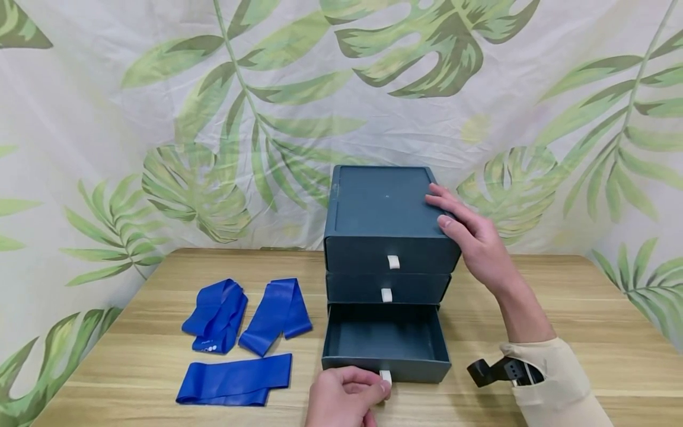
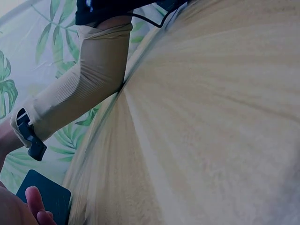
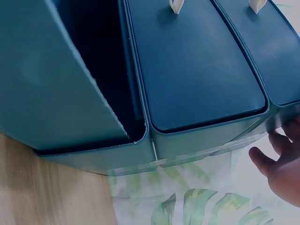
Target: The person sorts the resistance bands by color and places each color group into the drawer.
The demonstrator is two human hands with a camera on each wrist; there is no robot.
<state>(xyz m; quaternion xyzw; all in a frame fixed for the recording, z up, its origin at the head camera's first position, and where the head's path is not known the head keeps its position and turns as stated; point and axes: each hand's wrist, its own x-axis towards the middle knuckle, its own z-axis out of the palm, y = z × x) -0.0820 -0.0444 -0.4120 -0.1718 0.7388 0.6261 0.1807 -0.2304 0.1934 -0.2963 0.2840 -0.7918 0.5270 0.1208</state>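
Observation:
A dark blue-green drawer unit [image 1: 384, 201] stands on the table, its bottom drawer [image 1: 386, 367] pulled out and bare inside. The two drawers above are closed, each with a white pull tab. At the bottom drawer's front, my left hand [image 1: 347, 394] pinches the white tab [image 1: 385, 376] between thumb and fingers. My right hand [image 1: 475, 237] rests on the unit's upper right edge, fingers stretched over the top. In the right wrist view, the fingertips of the right hand [image 3: 281, 164] touch the unit's side. Left of the unit lie three blue elastic bands [image 1: 235, 381], folded flat or bunched.
The wooden table [image 1: 533, 296] ends at a leaf-patterned cloth [image 1: 299, 118] hanging behind the unit. On the right sleeve sits a black wrist camera [image 1: 501, 372]. One bunched blue band [image 1: 216, 314] lies close beside another folded band [image 1: 274, 317].

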